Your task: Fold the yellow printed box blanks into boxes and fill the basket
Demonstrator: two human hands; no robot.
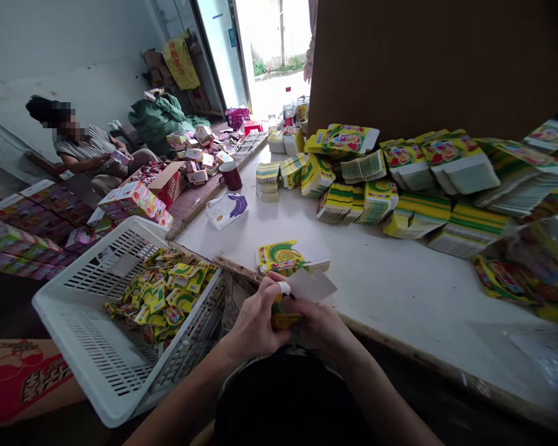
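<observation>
At the table's front edge, my left hand (260, 316) and my right hand (323, 325) are closed together on a small printed card carton (286, 316). Its yellow side shows low between the fingers, while a plain grey-white flap (311, 286) sticks up above them. My fingers hide much of it, so its exact fold cannot be made out. A white band (284, 287) wraps one finger of my left hand. Just beyond both hands lies a stack of flat yellow and green printed cartons (283, 255).
A white plastic crate (86, 334) at left holds many small yellow packets (172, 291). Bundled flat cartons (407, 214) line the back of the white table (376, 272). A tissue pack (227, 210) and dark mug (231, 176) stand left. Another person (90, 145) sits beyond.
</observation>
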